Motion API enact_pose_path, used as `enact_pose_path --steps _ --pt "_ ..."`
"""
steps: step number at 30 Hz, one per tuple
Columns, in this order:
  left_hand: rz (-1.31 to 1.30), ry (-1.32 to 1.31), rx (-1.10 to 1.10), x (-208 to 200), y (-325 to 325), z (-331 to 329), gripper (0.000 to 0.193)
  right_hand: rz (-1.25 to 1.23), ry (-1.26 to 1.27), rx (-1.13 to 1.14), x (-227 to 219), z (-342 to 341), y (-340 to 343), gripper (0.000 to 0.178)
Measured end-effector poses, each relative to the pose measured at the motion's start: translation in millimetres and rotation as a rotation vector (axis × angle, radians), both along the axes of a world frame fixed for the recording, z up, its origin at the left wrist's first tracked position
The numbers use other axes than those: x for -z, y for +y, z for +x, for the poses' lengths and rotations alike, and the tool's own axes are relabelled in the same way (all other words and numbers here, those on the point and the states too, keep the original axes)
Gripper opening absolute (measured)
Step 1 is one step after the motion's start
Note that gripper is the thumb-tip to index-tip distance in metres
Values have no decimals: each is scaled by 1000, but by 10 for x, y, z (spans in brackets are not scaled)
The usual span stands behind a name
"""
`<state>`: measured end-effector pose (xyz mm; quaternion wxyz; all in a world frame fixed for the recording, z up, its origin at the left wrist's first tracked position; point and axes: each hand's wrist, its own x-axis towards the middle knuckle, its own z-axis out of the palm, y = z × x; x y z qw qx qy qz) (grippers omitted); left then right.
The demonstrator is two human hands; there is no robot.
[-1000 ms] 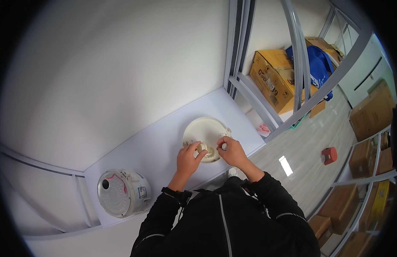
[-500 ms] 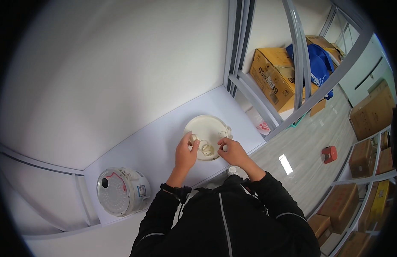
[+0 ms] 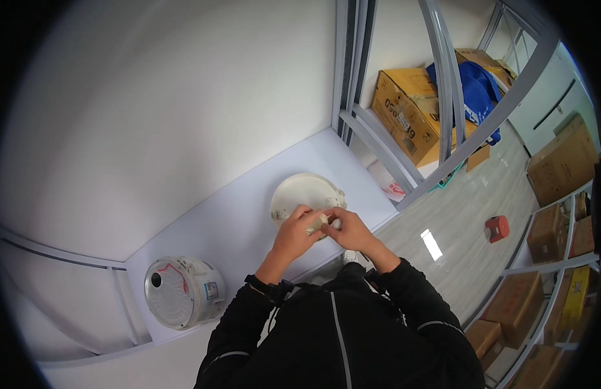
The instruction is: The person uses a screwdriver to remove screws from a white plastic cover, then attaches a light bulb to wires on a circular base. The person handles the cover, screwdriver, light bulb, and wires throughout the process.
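Note:
Over the near rim of a round cream lid-like part (image 3: 302, 192), both my hands meet. My left hand (image 3: 294, 235) is closed round a small cream ring-shaped piece (image 3: 316, 224), mostly covered by the fingers. My right hand (image 3: 353, 233) touches the same piece from the right with pinched fingertips. A small white rounded bit (image 3: 337, 223) shows at the right fingers; its kind is too small to make out. The lid-like part lies flat on the light table and carries small fittings along its rim.
A white drum-shaped appliance body (image 3: 183, 293) stands at the table's left end. Grey metal framing (image 3: 443, 84) rises at right, with a large cardboard box (image 3: 404, 113) and a blue bag (image 3: 477, 91) behind it. Beyond the table edge are a red stool (image 3: 497, 228) and shelved boxes (image 3: 516, 303).
My left hand has moved right and nearer to me, meeting my right hand. The ring-shaped pieces seen apart earlier are now largely covered by my fingers.

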<state>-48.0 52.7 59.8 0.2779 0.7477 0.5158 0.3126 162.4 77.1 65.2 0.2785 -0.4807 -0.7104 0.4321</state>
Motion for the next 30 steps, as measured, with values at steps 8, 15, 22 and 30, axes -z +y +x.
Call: enact_pose_path --steps 8,15,22,30 --pt "196 325 -231 265 13 6 47 4 -72 239 55 98 70 43" --pt "49 472 -356 575 65 -95 30 -30 -226 288 132 489 92 35" --pt "-16 522 -354 555 161 -52 10 -66 -217 331 308 747 13 37" --pt "24 429 -396 419 180 45 8 -195 -250 424 399 1015 -3 42"
